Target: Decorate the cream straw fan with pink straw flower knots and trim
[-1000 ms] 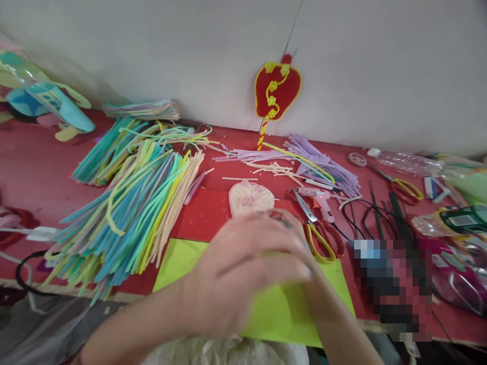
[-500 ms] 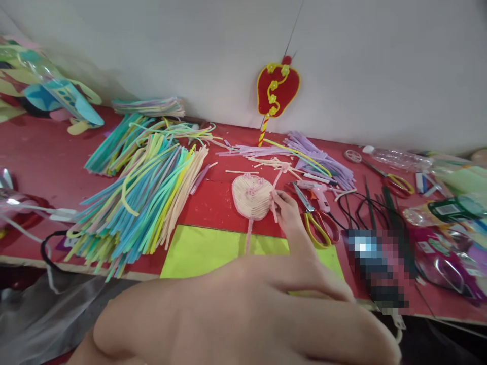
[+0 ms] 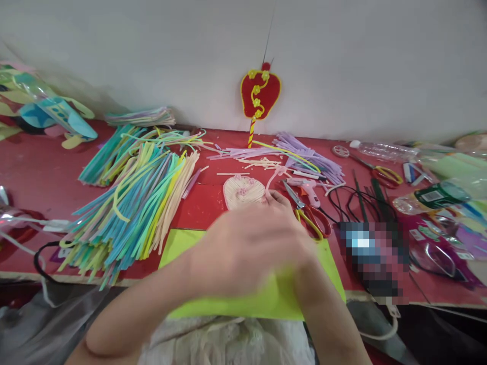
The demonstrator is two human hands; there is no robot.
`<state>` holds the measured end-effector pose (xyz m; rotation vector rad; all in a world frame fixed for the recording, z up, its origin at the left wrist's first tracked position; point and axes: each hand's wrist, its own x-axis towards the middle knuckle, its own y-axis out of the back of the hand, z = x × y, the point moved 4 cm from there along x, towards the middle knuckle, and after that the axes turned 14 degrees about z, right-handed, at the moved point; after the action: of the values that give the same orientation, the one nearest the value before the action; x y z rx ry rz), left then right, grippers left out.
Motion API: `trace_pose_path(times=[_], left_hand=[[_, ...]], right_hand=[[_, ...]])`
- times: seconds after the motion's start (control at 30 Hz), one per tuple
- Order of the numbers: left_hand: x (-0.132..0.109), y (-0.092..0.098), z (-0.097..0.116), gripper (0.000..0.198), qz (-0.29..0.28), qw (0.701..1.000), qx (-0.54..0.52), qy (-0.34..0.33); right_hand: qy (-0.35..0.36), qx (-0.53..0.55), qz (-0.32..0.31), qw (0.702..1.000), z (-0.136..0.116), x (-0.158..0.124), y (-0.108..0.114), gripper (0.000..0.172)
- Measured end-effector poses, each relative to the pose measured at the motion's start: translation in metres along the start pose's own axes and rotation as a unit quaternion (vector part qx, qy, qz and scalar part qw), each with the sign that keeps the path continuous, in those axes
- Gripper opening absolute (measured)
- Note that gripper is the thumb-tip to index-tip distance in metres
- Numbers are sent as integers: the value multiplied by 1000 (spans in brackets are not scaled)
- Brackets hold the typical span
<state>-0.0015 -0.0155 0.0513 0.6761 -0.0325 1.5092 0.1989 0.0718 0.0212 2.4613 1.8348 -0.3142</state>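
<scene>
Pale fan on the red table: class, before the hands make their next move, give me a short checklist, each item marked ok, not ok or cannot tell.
1. Right hand has hold of the pink strip: ok, fingers around it by the fan's right edge.
2. Pale fan lying on the table: ok.
3. Left hand clear of the view: not ok, blurred and hiding the fan's lower edge.
4. Left hand free of materials: cannot tell, its fingers are too blurred.
5. Nearby scissors moved away from the right hand: not ok, right beside it.
6. Glue gun hot: cannot tell.
</scene>
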Motion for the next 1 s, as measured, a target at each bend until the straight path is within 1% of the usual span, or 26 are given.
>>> trace_pose_path(times=[0.03,0.07,0.1,0.13,0.17,0.2,0.27,0.33,0.37,0.43,0.57,0.7,0.87,1.0], left_hand=[[31,-2,15,18,-29,999,0,-40],[59,-4,26,19,-39,997,1,-71],[81,-4,29,21,-12,997,7,-81],[97,-3,26,23,28,997,13,-74],[107,-4,17,21,57,997,18,-51],[111,-5,5,20,78,996,23,-21],[107,-10,-24,19,95,995,11,30],[97,-13,-47,19,105,993,1,55],[93,-15,-55,21,106,992,-2,69],[88,-15,-64,22,112,989,-3,94],[89,-13,-67,19,114,983,7,141],[90,-14,-67,18,94,983,6,160],[88,-18,-70,16,80,983,30,164],[88,-17,-69,20,91,984,14,154]], right_hand=[[2,1,-5,1000,1,0,0,34],[3,2,-9,1000,1,0,-1,33],[2,4,-13,1000,1,0,-1,33],[1,2,-17,1000,1,-1,-1,32],[2,-8,-20,1000,1,-1,-2,31],[10,-26,-20,999,1,0,-2,30],[61,-84,-3,995,-2,1,-1,28],[129,-149,13,980,-4,3,-1,25],[154,-174,13,972,-4,4,0,24],[182,-220,-4,958,0,8,0,22],[211,-290,-26,933,4,12,4,20],[252,-318,-53,913,0,5,2,16],[260,-336,-69,902,-4,-7,-5,12],[257,-342,-60,902,-4,-9,-6,12]])
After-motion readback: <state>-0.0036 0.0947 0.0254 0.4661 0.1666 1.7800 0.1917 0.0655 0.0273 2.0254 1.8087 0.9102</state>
